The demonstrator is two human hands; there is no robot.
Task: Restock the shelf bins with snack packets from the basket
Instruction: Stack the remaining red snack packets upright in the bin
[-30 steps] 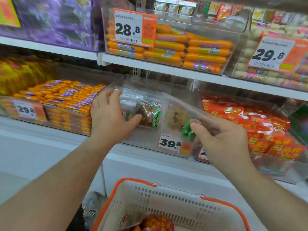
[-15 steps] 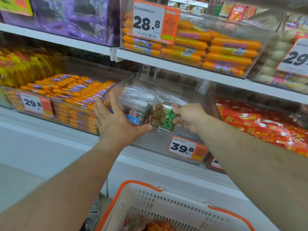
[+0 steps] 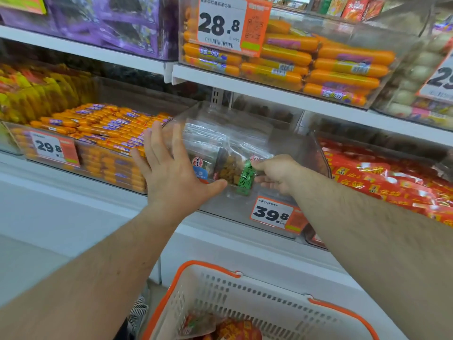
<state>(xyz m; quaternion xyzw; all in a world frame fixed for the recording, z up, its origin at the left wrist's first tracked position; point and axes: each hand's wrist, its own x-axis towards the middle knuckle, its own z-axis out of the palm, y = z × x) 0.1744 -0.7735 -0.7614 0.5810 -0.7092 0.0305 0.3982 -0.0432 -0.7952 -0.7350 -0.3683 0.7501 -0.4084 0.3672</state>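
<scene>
A clear shelf bin (image 3: 304, 153) with a 39.8 price tag sits on the middle shelf and holds clear snack packets. My right hand (image 3: 277, 174) is inside it and pinches a clear packet with a green label (image 3: 241, 174) standing upright at the bin's front. My left hand (image 3: 171, 173) is spread flat with straight fingers against the bin's front left, thumb under a packet with a blue label (image 3: 202, 168). Below, a white basket with an orange rim (image 3: 247, 290) holds red snack packets (image 3: 235, 331).
Left of the bin lies a bin of small orange sausages (image 3: 98, 133) tagged 29.8. To the right is a bin of red packets (image 3: 382, 177). The upper shelf (image 3: 282, 96) carries large orange sausages (image 3: 343, 69) close above the clear bin.
My right hand carried the green-label packet leftward into the clear bin and set it upright beside the others. My left hand opened out, its fingers now straight on the bin's front.
</scene>
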